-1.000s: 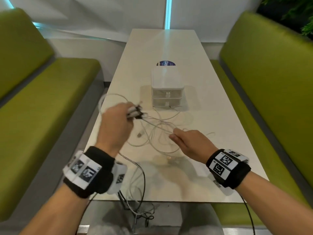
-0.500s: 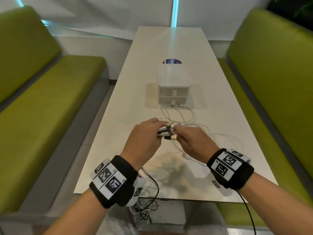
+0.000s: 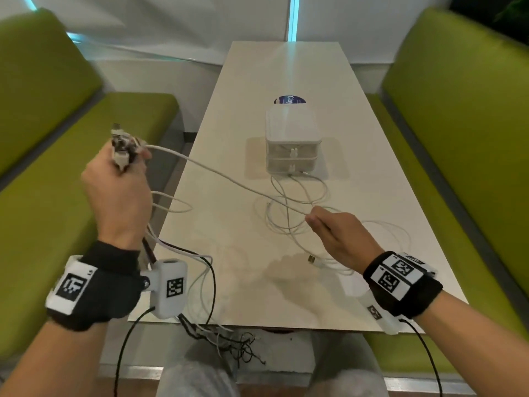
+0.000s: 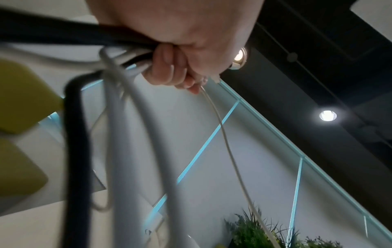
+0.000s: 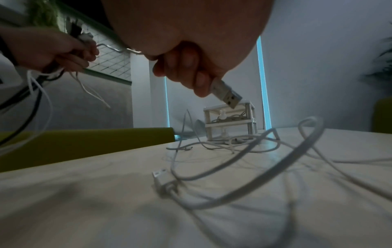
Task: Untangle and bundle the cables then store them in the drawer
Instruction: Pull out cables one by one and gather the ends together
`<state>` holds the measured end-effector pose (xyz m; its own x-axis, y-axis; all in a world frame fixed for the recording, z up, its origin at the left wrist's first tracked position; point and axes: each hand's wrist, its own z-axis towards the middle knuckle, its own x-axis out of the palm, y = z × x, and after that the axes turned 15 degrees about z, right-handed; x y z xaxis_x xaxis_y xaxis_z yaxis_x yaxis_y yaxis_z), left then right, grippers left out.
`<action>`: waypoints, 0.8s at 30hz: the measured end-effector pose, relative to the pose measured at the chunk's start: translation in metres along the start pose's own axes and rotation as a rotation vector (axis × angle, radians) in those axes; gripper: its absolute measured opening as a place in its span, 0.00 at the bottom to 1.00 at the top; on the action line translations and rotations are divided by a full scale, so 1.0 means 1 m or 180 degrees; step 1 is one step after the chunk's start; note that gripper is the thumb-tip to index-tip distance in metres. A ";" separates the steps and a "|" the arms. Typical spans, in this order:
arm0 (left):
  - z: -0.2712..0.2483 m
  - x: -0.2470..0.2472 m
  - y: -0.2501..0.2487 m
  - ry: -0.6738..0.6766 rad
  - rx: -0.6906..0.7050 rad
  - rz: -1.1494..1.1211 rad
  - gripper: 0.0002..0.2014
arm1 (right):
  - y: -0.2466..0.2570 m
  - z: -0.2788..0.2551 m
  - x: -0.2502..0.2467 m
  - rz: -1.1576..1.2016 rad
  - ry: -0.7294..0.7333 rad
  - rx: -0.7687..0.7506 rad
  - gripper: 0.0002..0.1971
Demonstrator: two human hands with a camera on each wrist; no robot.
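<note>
My left hand (image 3: 120,190) is raised off the table's left edge and grips a bunch of cable ends (image 3: 123,147), white and black; their lengths hang past the wrist (image 4: 118,134). One white cable (image 3: 229,179) runs taut from that fist to my right hand (image 3: 340,233), which holds it low over the table. In the right wrist view a USB plug (image 5: 227,92) sticks out below the curled fingers (image 5: 186,67). Loose white cable loops (image 3: 289,213) lie on the table (image 3: 229,282) in front of the small white two-drawer box (image 3: 292,138); both drawers are closed.
Green benches (image 3: 458,138) run along both sides of the narrow table. A second USB plug (image 3: 313,259) lies on the table by my right wrist. Cable tails (image 3: 229,342) dangle off the near table edge over my knees. A blue sticker (image 3: 289,99) sits behind the box.
Half a second ago both hands met at the cable ends over the table's middle. My left hand has pulled up and out to the left, and a white cable is drawn straight between the hands.
</note>
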<state>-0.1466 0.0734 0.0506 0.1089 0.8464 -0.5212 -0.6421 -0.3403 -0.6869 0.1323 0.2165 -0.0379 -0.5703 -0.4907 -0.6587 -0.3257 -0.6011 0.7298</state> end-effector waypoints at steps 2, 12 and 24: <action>0.002 -0.002 0.001 -0.0087 -0.0161 -0.0384 0.12 | 0.007 -0.005 0.000 0.0072 -0.0028 -0.0019 0.24; -0.035 0.000 -0.038 0.1611 0.0895 -0.1139 0.07 | 0.048 -0.033 0.027 0.1811 0.1614 0.0747 0.16; -0.083 0.001 -0.053 0.3122 0.2006 -0.0547 0.12 | 0.047 -0.046 0.058 0.0857 0.2089 0.0729 0.15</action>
<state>-0.0497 0.0586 0.0439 0.5911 0.0910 -0.8015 -0.7937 0.2427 -0.5578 0.1186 0.1309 -0.0497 -0.1082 -0.9214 -0.3733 -0.4281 -0.2957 0.8540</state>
